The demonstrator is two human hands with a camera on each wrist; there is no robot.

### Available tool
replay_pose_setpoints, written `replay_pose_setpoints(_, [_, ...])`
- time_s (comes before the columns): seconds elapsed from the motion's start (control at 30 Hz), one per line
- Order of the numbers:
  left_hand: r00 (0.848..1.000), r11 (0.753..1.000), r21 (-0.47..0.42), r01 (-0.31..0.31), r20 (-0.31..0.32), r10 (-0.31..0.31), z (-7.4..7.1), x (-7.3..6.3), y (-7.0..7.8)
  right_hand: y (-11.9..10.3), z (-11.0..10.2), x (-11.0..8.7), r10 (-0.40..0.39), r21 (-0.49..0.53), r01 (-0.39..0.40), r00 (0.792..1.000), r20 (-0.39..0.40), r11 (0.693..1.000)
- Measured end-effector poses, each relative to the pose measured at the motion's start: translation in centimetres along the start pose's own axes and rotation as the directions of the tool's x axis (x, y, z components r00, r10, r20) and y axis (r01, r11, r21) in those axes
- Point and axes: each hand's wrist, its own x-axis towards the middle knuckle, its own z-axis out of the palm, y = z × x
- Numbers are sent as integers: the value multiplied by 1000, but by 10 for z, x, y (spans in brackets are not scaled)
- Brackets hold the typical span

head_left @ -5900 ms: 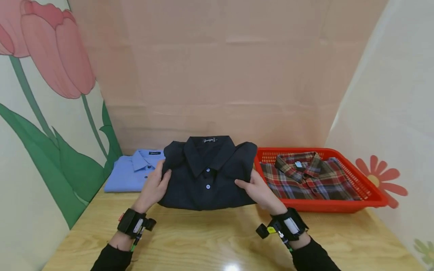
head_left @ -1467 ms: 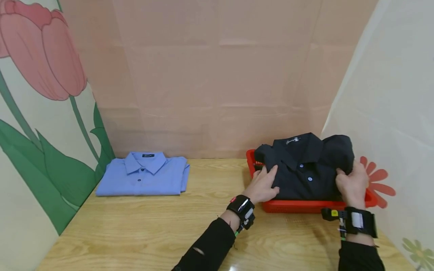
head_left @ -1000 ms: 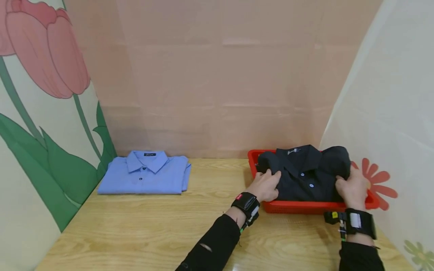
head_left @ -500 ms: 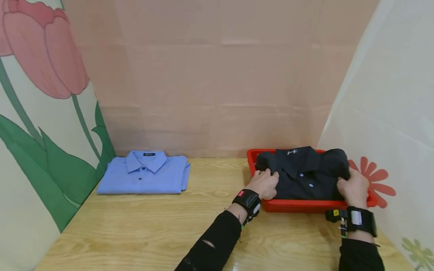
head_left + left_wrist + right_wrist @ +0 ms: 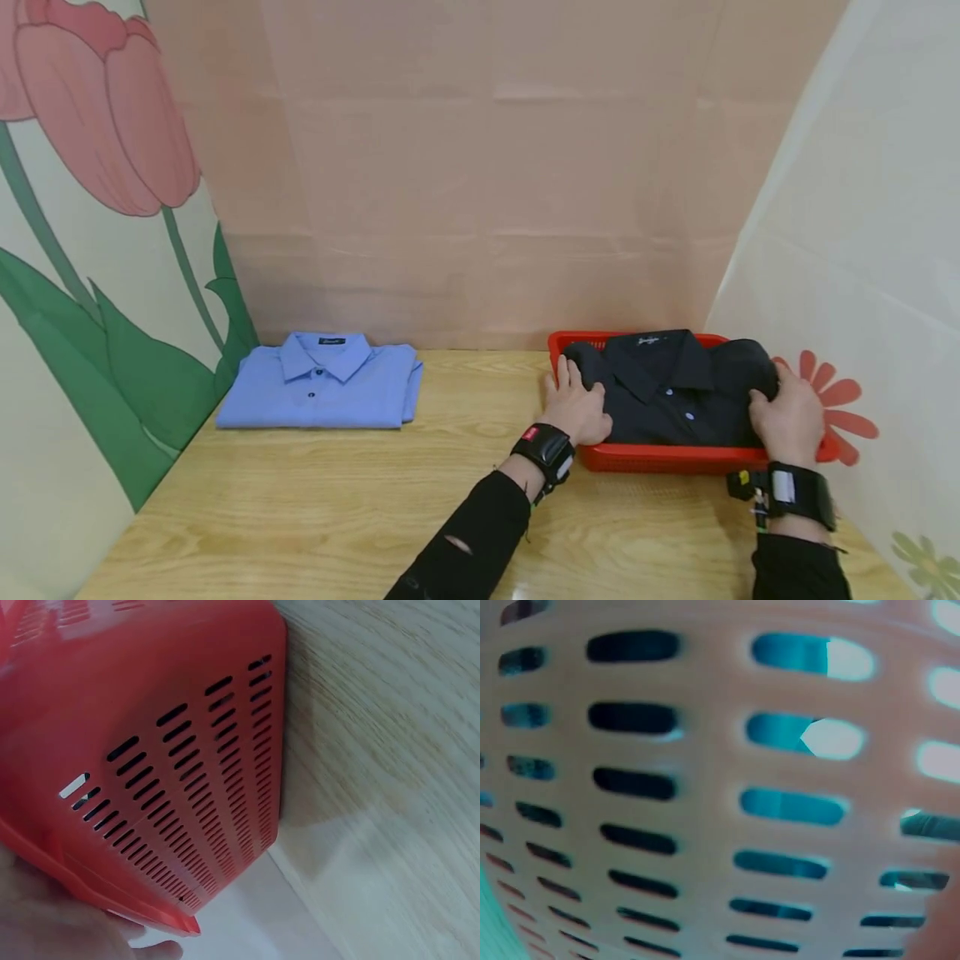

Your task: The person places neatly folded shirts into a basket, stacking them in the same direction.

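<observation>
A folded black shirt [image 5: 678, 392], collar up and with pale buttons, lies in the red plastic basket [image 5: 675, 457] at the right. My left hand [image 5: 576, 410] is at the basket's left rim, its fingers rather straight and spread against the shirt's left side. My right hand [image 5: 791, 421] grips the shirt's right edge, thumb on top, the other fingers mostly hidden. In the left wrist view, part of my left hand [image 5: 64, 919] shows at the rim of the slotted basket [image 5: 180, 765]. The right wrist view is filled by the basket's slotted wall [image 5: 709, 772].
A folded light blue shirt [image 5: 318, 387] lies on the wooden table [image 5: 300, 508] at the left. Behind stands a brownish-pink backdrop [image 5: 465, 183]. A white panel with flowers [image 5: 847, 250] rises close beside the basket on the right.
Both hands carried the black shirt from mid-table to the basket and lowered it in. The plaid shirt seen there earlier is now covered. Lately, the left fingers straightened and the right hand shifted slightly right.
</observation>
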Motion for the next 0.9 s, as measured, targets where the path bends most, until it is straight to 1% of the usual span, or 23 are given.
replay_pose_setpoints(0.07, [1000, 1000, 10, 2, -18, -2, 1, 1, 0, -2, 2, 0, -68, -18, 68, 998, -2, 998])
replay_pose_setpoints(0.13, [999, 1000, 24, -7, -37, 7, 2, 1, 0, -3, 4, 0, -147, -49, 147, 989, 11, 988])
replay_pose_setpoints(0.23, [998, 998, 52, -31, -50, 34, 3, 1, 0, -5, 6, -1, -251, -109, 259, 965, 79, 960])
replay_pose_setpoints(0.33, [999, 998, 45, -41, -33, 42, 4, 1, 0, -6, 8, -3, -305, -157, 330, 938, 163, 931])
replay_pose_setpoints(0.43, [999, 999, 29, -42, -9, 42, 5, 1, 0, -7, 9, -3, -306, -185, 361, 913, 269, 914])
replay_pose_setpoints(0.5, [999, 999, 34, -38, 0, 38, 4, 1, 0, -7, 10, -1, -301, -196, 382, 889, 344, 903])
replay_pose_setpoints(0.57, [999, 999, 38, -39, 6, 39, 3, 1, 0, -7, 10, 2, -285, -205, 396, 861, 421, 895])
replay_pose_setpoints(0.63, [999, 999, 31, -39, 15, 39, 2, 2, 0, -6, 10, 4, -267, -207, 404, 836, 480, 891])
replay_pose_setpoints(0.8, [999, 999, 14, -41, 33, 41, -1, 0, -1, -4, 10, 8, -240, -206, 416, 792, 562, 886])
replay_pose_setpoints(0.9, [998, 999, 9, -43, 40, 43, -3, -1, -1, -4, 10, 11, -232, -201, 431, 758, 609, 880])
